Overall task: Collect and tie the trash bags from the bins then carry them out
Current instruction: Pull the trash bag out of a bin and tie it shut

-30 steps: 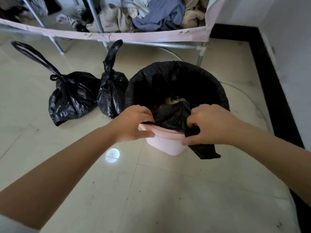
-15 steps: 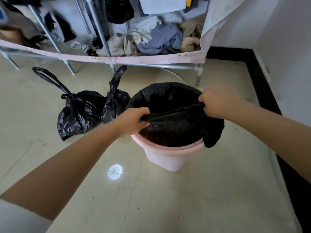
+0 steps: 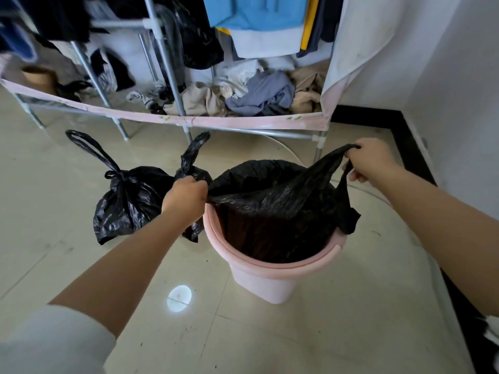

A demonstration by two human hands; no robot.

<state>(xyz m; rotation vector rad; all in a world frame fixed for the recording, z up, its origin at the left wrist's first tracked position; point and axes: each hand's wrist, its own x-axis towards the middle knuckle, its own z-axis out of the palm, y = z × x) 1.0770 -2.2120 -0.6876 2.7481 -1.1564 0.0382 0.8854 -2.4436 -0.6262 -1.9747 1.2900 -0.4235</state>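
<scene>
1. A black trash bag (image 3: 280, 209) is sitting in a pink bin (image 3: 264, 279), its edges stretching upward and apart.
2. Two tied black bags (image 3: 129, 201) are lying on the floor just left of the bin.

metal clothes rack (image 3: 172, 85) with hanging garments (image 3: 256, 22) — crumpled clothes (image 3: 259, 95) on its pink-edged shelf — glossy tiled floor (image 3: 324, 333)

It was a home, likely a bedroom corner: a fabric-covered wardrobe rack (image 3: 172, 76) held hanging shirts (image 3: 256, 20) above crumpled clothes (image 3: 259, 95), on a glossy tiled floor (image 3: 297, 333) beside white walls (image 3: 445, 63).
</scene>
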